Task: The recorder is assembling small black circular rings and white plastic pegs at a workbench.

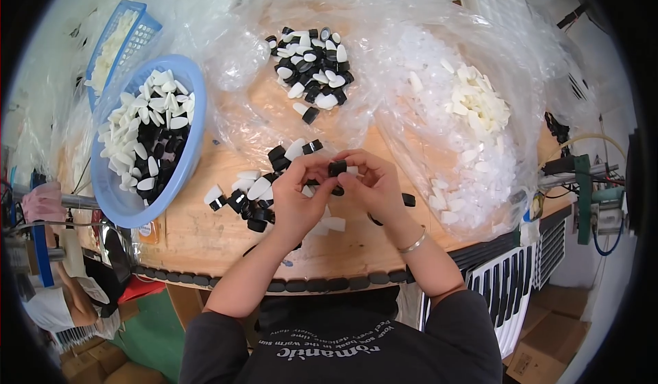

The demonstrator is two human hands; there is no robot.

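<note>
Head view: left hand (299, 195) and right hand (373, 188) are gripping a black cap (336, 169). A blue tub (199, 110) is sitting at nine o'clock.

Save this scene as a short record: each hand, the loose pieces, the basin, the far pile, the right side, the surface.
Left hand: curled close beside the right; grip unclear
Right hand: pinching a black piece
Near hands: loose black and white pieces
Blue basin: at left, holding white and black pieces
Far pile: mixed black and white pieces
Right side: pale pieces amid clear plastic
Surface: wooden table
</note>
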